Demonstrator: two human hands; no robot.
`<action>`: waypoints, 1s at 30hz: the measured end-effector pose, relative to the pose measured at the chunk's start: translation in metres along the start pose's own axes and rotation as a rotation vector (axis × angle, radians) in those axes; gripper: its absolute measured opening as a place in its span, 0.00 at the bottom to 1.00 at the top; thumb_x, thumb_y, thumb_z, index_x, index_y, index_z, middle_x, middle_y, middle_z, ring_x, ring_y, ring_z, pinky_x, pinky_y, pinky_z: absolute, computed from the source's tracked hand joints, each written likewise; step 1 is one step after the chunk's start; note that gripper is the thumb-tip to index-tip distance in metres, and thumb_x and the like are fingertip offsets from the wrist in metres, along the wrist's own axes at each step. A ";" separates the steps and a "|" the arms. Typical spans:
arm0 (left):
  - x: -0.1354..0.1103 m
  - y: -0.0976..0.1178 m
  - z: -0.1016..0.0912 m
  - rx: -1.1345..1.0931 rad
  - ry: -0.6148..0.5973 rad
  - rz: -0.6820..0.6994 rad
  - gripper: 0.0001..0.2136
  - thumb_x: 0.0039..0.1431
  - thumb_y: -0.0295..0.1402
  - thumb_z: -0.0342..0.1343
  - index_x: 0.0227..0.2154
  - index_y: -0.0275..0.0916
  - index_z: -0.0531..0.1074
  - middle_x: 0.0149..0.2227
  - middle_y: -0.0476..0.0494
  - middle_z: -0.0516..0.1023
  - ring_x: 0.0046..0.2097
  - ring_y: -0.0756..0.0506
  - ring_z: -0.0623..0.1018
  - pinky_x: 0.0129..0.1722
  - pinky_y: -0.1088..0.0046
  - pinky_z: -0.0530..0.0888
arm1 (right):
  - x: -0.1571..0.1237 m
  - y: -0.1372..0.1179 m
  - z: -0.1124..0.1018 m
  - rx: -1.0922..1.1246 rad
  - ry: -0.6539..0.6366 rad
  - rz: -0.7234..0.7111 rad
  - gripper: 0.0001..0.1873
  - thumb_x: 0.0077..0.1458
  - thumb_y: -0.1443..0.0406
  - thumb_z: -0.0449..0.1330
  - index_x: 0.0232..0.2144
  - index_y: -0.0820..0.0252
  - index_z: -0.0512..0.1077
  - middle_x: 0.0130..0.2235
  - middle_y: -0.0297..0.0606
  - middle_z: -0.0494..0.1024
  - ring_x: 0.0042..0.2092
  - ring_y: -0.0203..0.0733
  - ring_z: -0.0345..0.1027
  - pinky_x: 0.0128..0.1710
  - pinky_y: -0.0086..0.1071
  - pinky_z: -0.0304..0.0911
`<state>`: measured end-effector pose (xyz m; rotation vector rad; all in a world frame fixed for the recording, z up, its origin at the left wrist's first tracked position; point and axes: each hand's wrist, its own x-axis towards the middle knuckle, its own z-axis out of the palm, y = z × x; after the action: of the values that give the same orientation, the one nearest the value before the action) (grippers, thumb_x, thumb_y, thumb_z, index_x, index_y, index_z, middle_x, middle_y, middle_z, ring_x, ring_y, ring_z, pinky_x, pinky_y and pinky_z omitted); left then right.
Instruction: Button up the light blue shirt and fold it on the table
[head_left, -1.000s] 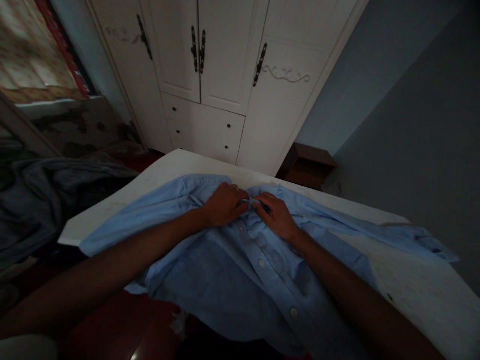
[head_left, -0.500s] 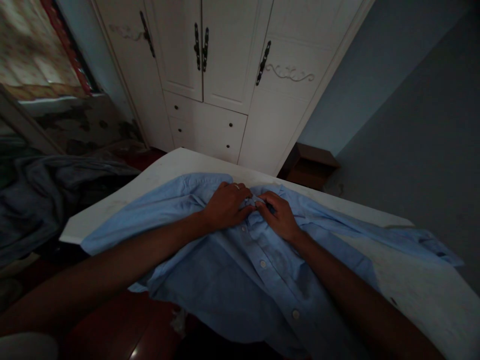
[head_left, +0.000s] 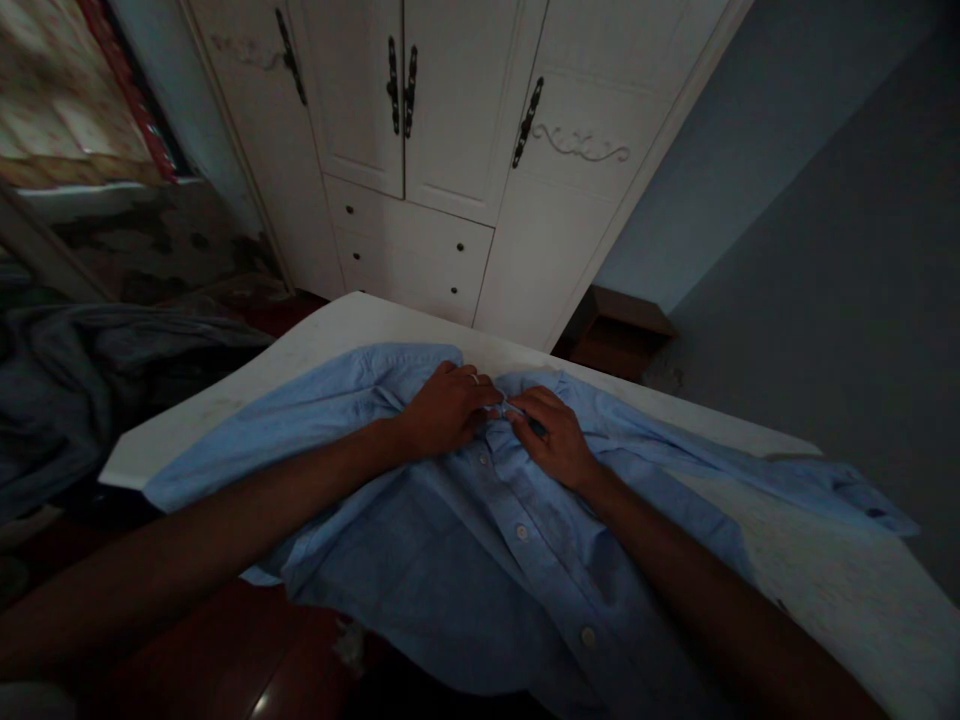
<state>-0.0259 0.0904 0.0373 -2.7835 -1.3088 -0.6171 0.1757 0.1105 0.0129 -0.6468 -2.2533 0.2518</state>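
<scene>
A light blue button-up shirt (head_left: 420, 560) lies front side up across a white table (head_left: 397, 320), its lower part hanging over the near edge. Both hands meet at the upper placket near the collar. My left hand (head_left: 446, 408), with a ring on one finger, pinches the fabric there. Close against it, my right hand (head_left: 553, 430) grips the other side of the same spot. Whatever lies between the fingertips is too small to make out. Below them, white buttons (head_left: 523, 532) run down the front. One sleeve (head_left: 795, 480) stretches out to the right.
A white wardrobe (head_left: 442, 120) with dark handles stands behind the table. A brown wooden box-like shelf (head_left: 626, 325) is by the wall at the right. Grey cloth (head_left: 97, 370) is heaped at the left, under a curtained window (head_left: 67, 100). The floor (head_left: 225, 650) is red.
The fingers of both hands have shifted slightly at the upper placket, still gripping the shirt. The view has moved a little; the shirt lies much as before.
</scene>
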 end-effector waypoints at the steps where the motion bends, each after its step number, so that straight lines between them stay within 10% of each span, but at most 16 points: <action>1: 0.000 -0.001 0.000 -0.009 -0.003 0.013 0.10 0.63 0.31 0.49 0.43 0.39 0.73 0.40 0.41 0.78 0.44 0.42 0.73 0.41 0.63 0.63 | 0.000 0.000 0.000 -0.009 -0.005 -0.005 0.10 0.62 0.65 0.52 0.38 0.58 0.73 0.33 0.40 0.73 0.38 0.43 0.66 0.39 0.39 0.65; 12: -0.001 0.001 0.005 -0.131 0.153 -0.047 0.18 0.60 0.47 0.51 0.39 0.35 0.71 0.38 0.41 0.77 0.40 0.43 0.75 0.43 0.65 0.66 | 0.003 -0.004 0.001 0.065 0.006 0.045 0.11 0.63 0.63 0.51 0.38 0.58 0.72 0.33 0.40 0.73 0.36 0.43 0.67 0.38 0.37 0.65; 30: 0.001 0.013 -0.006 0.069 0.117 -0.050 0.12 0.59 0.35 0.49 0.40 0.38 0.75 0.36 0.42 0.80 0.40 0.43 0.77 0.44 0.61 0.62 | 0.004 -0.006 0.000 0.188 0.069 0.187 0.08 0.60 0.62 0.56 0.31 0.57 0.72 0.29 0.34 0.72 0.32 0.37 0.67 0.34 0.32 0.64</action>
<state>-0.0174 0.0815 0.0456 -2.6245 -1.3530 -0.7115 0.1709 0.1080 0.0174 -0.7532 -2.0743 0.5193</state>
